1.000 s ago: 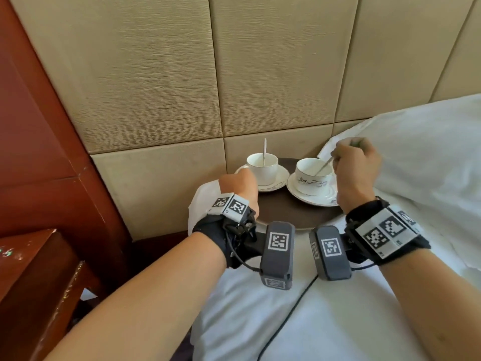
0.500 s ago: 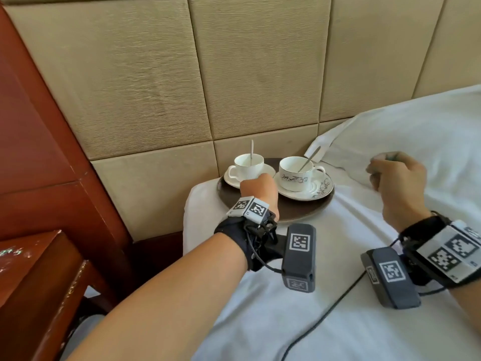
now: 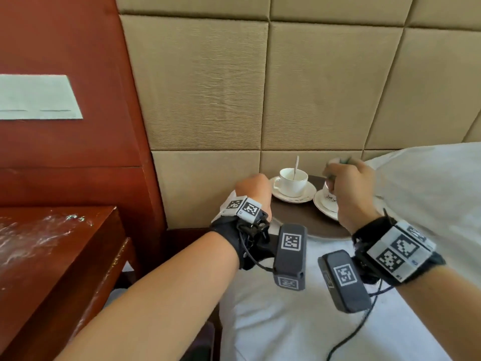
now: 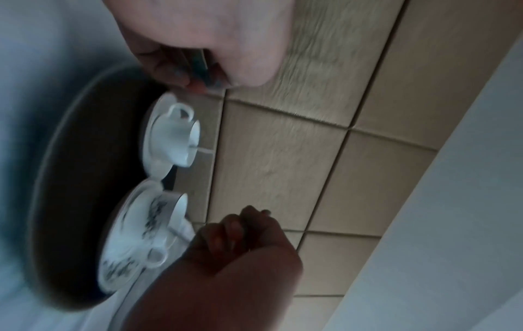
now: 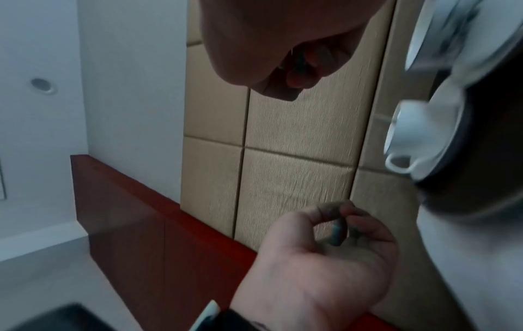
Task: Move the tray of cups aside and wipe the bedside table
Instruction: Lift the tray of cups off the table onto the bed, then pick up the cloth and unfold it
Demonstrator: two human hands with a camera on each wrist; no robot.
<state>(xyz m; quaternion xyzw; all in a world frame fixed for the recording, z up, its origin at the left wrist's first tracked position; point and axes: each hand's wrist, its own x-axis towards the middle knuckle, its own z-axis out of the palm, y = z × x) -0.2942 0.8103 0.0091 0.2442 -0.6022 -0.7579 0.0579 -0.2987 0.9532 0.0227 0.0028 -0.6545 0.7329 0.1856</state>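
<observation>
A round dark tray (image 3: 299,217) lies on the white bed against the padded headboard. It carries a plain white cup (image 3: 291,182) with a spoon and a patterned cup (image 3: 328,196), each on a saucer. My left hand (image 3: 253,187) is curled just off the tray's left rim. In the right wrist view its thumb and forefinger (image 5: 339,224) pinch a small teal piece, apart from the tray (image 5: 486,179). My right hand (image 3: 346,183) hovers as a fist over the patterned cup, half hiding it, with a thin green piece in its curled fingers (image 5: 300,69).
The red-brown bedside table (image 3: 52,256) stands at the left, below the bed's level, with whitish smears on its top. A red wooden panel (image 3: 65,152) rises behind it. A white pillow (image 3: 429,191) lies right of the tray. A black cable (image 3: 348,337) trails over the sheet.
My right hand came back from above the pillow to over the patterned cup. My left hand shifted from the tray's front rim to its left side. The view swung left and shows the bedside table top.
</observation>
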